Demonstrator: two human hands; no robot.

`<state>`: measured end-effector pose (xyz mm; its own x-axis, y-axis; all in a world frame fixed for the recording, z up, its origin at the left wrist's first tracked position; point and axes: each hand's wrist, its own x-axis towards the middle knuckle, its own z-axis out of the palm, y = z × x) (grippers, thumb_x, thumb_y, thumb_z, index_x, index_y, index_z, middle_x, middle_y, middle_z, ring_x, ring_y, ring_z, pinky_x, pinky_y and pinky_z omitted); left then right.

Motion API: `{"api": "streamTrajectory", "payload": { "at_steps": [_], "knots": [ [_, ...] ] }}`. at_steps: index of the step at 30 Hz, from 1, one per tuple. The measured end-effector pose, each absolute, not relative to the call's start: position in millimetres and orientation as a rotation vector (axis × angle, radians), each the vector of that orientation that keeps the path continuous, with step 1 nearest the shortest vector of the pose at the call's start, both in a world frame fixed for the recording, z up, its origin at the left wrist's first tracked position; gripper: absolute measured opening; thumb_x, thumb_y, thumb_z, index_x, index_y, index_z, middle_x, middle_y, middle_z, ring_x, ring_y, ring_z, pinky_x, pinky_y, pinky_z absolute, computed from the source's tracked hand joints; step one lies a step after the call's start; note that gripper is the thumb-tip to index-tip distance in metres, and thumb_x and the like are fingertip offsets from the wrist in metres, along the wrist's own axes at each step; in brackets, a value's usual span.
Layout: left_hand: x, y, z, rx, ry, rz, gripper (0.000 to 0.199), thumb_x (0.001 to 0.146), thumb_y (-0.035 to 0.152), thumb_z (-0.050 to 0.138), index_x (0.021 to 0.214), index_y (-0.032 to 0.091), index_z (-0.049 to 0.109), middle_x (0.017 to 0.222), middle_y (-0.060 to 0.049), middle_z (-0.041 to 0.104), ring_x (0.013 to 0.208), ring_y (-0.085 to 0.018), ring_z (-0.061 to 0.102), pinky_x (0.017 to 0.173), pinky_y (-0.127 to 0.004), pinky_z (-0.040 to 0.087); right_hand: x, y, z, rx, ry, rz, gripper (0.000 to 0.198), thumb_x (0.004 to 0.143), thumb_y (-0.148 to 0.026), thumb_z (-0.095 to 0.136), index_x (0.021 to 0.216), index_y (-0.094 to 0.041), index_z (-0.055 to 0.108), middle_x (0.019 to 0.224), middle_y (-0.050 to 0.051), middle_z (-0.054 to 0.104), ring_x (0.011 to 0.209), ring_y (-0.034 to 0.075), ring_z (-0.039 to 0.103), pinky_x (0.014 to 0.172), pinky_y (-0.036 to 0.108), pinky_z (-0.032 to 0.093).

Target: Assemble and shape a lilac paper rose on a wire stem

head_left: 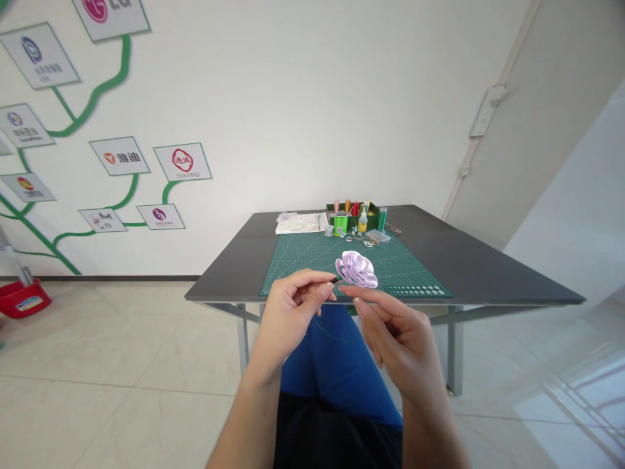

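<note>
My left hand (pixel 300 306) pinches the dark stem of a lilac satin flower (pixel 357 269) between thumb and fingers. The flower tilts to the right, its layered petals above the front edge of the table. Close under the petals is my right hand (pixel 395 326), its index finger stretched toward the stem and its thumb near that finger. A fine thread (pixel 336 335) hangs in a loose curve between the hands, over my lap. It appears to run to the right fingertips, though the exact grip is too small to see clearly.
On the dark table (pixel 222 267) lies a green cutting mat (pixel 293 260). Toward the back are white cloth (pixel 299 223), a green can (pixel 340 223), a glue bottle (pixel 362 220), white-handled scissors (pixel 368 243), a clear case (pixel 378 236), and a box (pixel 375 210) with thread spools.
</note>
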<state>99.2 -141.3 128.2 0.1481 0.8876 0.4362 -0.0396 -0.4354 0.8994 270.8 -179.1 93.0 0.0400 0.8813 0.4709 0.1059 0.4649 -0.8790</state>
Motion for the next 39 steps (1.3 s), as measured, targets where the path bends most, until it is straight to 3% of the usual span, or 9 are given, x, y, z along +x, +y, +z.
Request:
{"api": "streamTrajectory", "payload": {
  "at_steps": [13,23,31,39],
  "knots": [
    [102,-140,128,1.620,0.855,1.490,0.017,0.085,0.031,0.079,0.095,0.018,0.085,0.081,-0.004,0.069,0.058,-0.009,0.059,0.051,-0.019,0.049,269,-174,91,-0.887,-1.372,0.913,0.045,0.103,-0.048,0.062,0.122,-0.013,0.080,0.046,-0.007,0.042,0.037,0.009,0.032,0.039,0.025,0.021],
    [103,-143,127,1.666,0.880,1.569,0.007,0.085,0.021,0.077,0.090,0.019,0.082,0.082,-0.003,0.069,0.068,-0.012,0.061,0.058,-0.020,0.048,262,-167,83,-0.725,-1.223,1.130,0.038,0.101,-0.044,0.067,0.123,-0.014,0.079,0.041,-0.011,0.036,0.033,0.005,0.028,0.036,0.019,0.021],
    [102,-143,126,1.894,1.031,1.732,0.006,0.090,0.017,0.075,0.089,0.020,0.080,0.081,-0.001,0.070,0.075,-0.013,0.066,0.066,-0.022,0.049,267,-168,80,-0.728,-1.318,1.106,0.036,0.104,-0.043,0.065,0.126,-0.017,0.079,0.043,-0.010,0.041,0.034,0.005,0.031,0.037,0.019,0.021],
    [103,-142,125,2.145,1.089,1.829,0.010,0.094,0.012,0.073,0.091,0.019,0.080,0.083,-0.002,0.074,0.071,-0.013,0.066,0.063,-0.023,0.049,279,-181,86,-0.898,-1.497,0.883,0.042,0.107,-0.044,0.059,0.131,-0.016,0.078,0.047,-0.008,0.040,0.039,0.008,0.033,0.040,0.023,0.022]
  ]
}}
